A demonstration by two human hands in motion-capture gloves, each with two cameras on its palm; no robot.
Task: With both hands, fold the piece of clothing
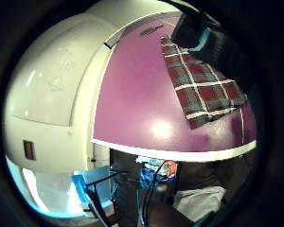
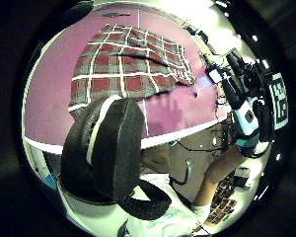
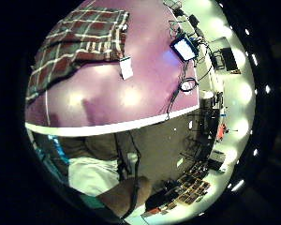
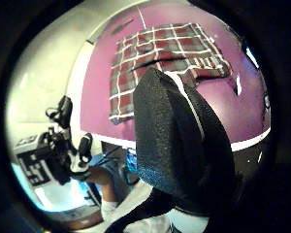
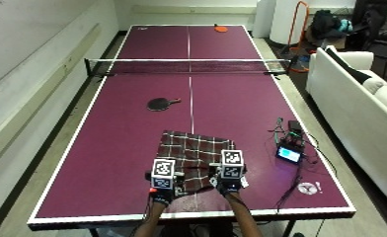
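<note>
Held the left hand [image 5: 162,191] and right hand [image 5: 231,186] side by side above the near hem of the plaid garment [image 5: 192,150], apparently ready to take both near corners at once for a first fold. Left the garment spread flat on the purple table [image 5: 114,163], close to its nearest end and across the centre line, probably for clean matching of edges. Gripped nothing with either hand: in the palm views, only a relaxed gloved thumb [image 2: 113,148] before the camera, no cloth pinched, the fabric lying apart below. Reached both forearms straight forward over the table's edge, palms turned down. Worked well clear of a black paddle [image 5: 159,103] farther up the table and near a small screen device [image 5: 290,154] at the right.
</note>
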